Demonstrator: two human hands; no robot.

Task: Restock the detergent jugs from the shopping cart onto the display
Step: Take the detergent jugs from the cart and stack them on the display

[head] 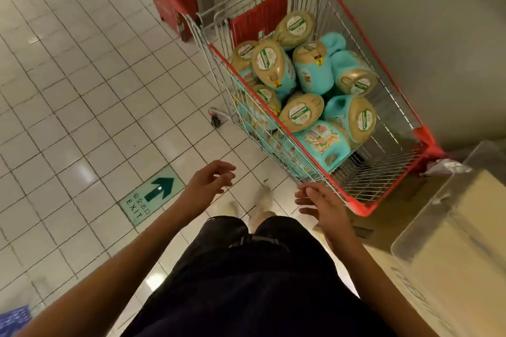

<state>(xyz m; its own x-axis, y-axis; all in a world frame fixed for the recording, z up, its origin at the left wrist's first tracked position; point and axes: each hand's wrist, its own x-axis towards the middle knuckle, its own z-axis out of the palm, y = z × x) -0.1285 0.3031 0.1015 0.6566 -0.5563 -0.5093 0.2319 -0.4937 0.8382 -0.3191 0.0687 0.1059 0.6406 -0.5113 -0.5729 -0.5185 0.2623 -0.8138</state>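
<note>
While jugs [312, 71] lie heaped in the cart [364, 210], the left hand [210, 182] hovers near its corner and the right hand [321, 204] perhaps touches its wire, both loosely open, empty

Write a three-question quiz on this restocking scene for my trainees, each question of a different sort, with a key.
1. True or false: the left hand and the right hand each grip a jug.
2. Multiple choice: where are the detergent jugs lying? A. piled in the shopping cart; B. spread on the tiled floor; C. stacked on a cardboard box.
3. Fill in: the green floor sign with the arrow reads ____.

Key: 1. False, both hands are empty with loosely curled fingers. 2. A. 3. EXIT.
</note>
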